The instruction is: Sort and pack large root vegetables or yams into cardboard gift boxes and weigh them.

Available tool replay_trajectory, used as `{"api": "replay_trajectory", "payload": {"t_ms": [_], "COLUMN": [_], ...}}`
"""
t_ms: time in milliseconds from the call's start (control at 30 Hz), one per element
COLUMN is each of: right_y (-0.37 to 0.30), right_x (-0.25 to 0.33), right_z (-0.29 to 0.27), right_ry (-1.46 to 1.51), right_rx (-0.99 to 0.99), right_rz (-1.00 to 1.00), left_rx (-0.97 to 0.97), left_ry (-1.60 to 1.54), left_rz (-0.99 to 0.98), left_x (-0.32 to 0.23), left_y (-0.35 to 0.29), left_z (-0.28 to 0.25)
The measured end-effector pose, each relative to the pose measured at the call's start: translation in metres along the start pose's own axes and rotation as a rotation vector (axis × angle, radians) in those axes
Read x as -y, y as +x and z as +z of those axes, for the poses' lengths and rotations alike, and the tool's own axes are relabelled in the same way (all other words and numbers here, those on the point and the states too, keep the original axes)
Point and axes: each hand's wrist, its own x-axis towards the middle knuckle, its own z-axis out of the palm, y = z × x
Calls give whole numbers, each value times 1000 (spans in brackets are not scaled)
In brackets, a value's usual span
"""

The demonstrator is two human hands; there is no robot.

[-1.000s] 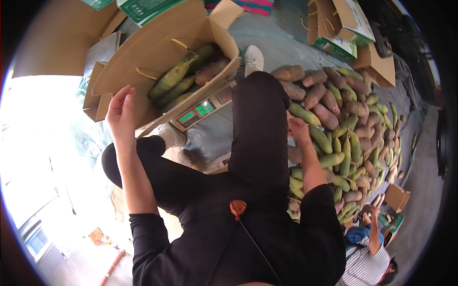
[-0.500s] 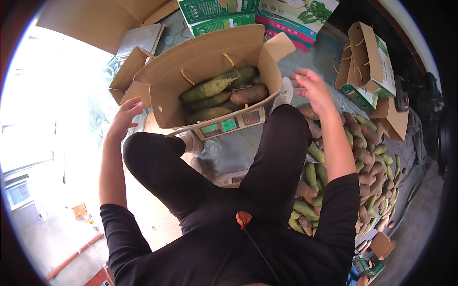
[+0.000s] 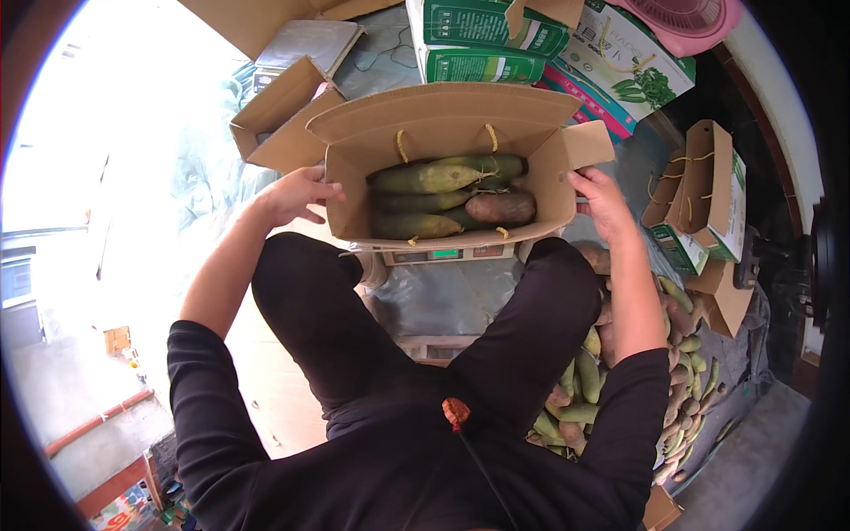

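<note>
An open cardboard box [image 3: 452, 106] with yellow rope handles rests on a digital scale [image 3: 412, 257] between my knees. In it lie several long green radishes [image 3: 429, 179] and a reddish-brown root [image 3: 500, 209]. My left hand [image 3: 299, 194] is closed on the left wall of the box, with its fingertips over the edge. On the opposite side, my right hand [image 3: 604, 202] grips the right wall, just under the raised end flap [image 3: 590, 144]. The lower parts of the roots are hidden by the box's near wall.
A large pile of green and reddish roots [image 3: 682, 380] lies to the right on dark cloth. Beyond stand green-and-white cartons [image 3: 491, 40], a pink basket [image 3: 677, 22] and another scale [image 3: 310, 46]. Narrow open boxes [image 3: 699, 190] stand at the right, one [image 3: 288, 115] at the left.
Both hands have moved inward from beside the box and now hold its two end walls. The box looks straighter, and the whole view has shifted.
</note>
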Motion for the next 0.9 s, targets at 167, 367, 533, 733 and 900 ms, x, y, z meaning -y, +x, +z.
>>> {"api": "replay_trajectory", "payload": {"t_ms": [167, 367, 533, 733, 900], "right_y": [16, 19, 28, 7, 13], "right_x": [2, 13, 34, 91, 116], "right_z": [7, 15, 39, 112, 194], "right_ry": [-41, -67, 50, -10, -37], "right_rx": [52, -101, -44, 116, 299], "right_rz": [13, 18, 0, -97, -148], "left_rx": [2, -121, -352, -534, -677], "left_ry": [-15, -92, -121, -316, -430], "left_rz": [37, 89, 93, 188, 254], "left_x": [5, 16, 31, 83, 148], "left_y": [0, 23, 22, -17, -80], "left_z": [-4, -5, -20, -57, -81]}}
